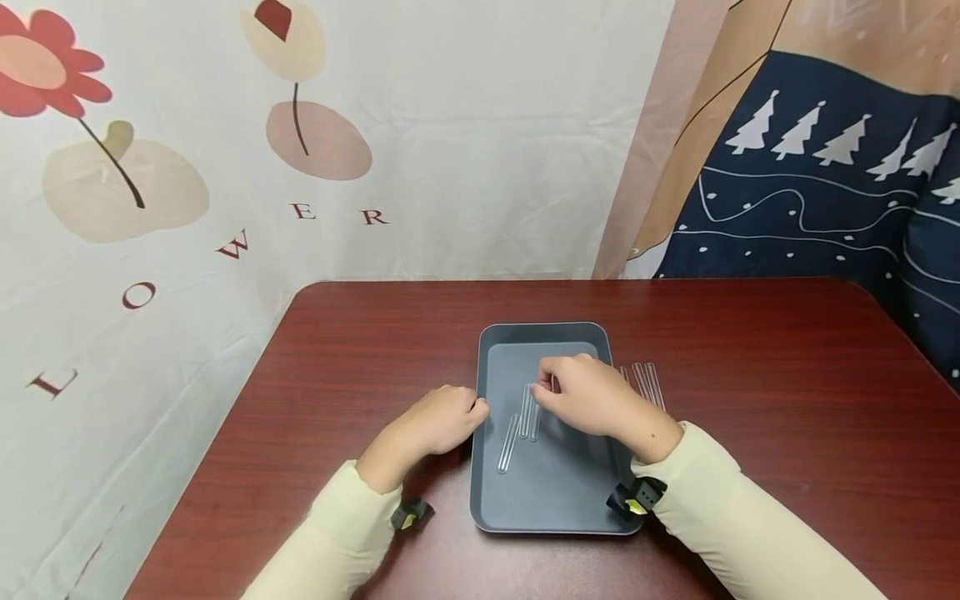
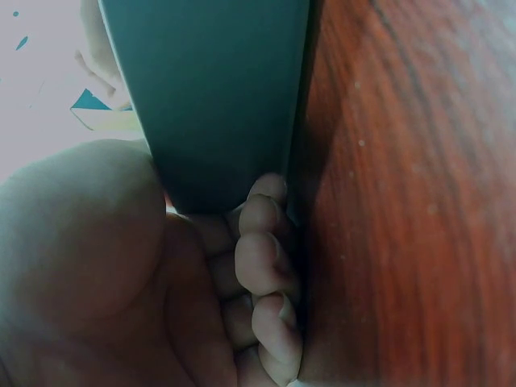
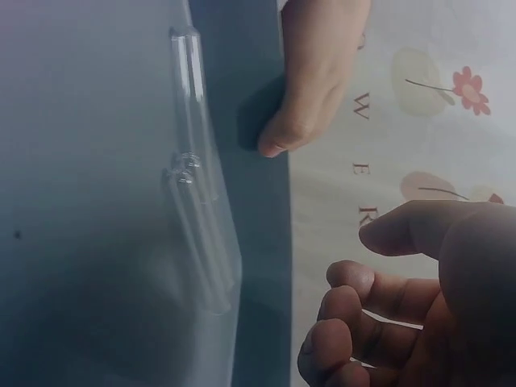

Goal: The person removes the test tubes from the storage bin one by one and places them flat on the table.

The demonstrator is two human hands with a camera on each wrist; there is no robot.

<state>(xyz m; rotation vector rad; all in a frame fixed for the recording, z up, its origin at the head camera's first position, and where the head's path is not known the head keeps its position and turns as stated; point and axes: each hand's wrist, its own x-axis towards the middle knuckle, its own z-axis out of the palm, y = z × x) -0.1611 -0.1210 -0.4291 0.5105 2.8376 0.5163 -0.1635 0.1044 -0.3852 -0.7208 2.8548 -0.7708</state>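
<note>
A grey rectangular tray (image 1: pixel 570 492) lies on the table, and my left hand (image 1: pixel 442 419) grips its left side. In the left wrist view the curled fingers (image 2: pixel 262 264) lie against the tray's outer wall; the right wrist view shows the thumb over the rim. Three clear glass test tubes lie in the tray, the nearest test tube (image 1: pixel 508 444) a little apart from the other two. My right hand (image 1: pixel 588 396) hovers over the tray just right of these tubes. Its thumb and loosely bent fingers (image 3: pixel 329 343) stand apart, with nothing visible between them.
Several more clear tubes (image 1: pixel 648 379) lie on the table at the tray's right, partly hidden by my right forearm. The reddish-brown wooden table (image 1: pixel 780 367) extends to both sides. A printed curtain (image 1: pixel 487 167) hangs behind its far edge.
</note>
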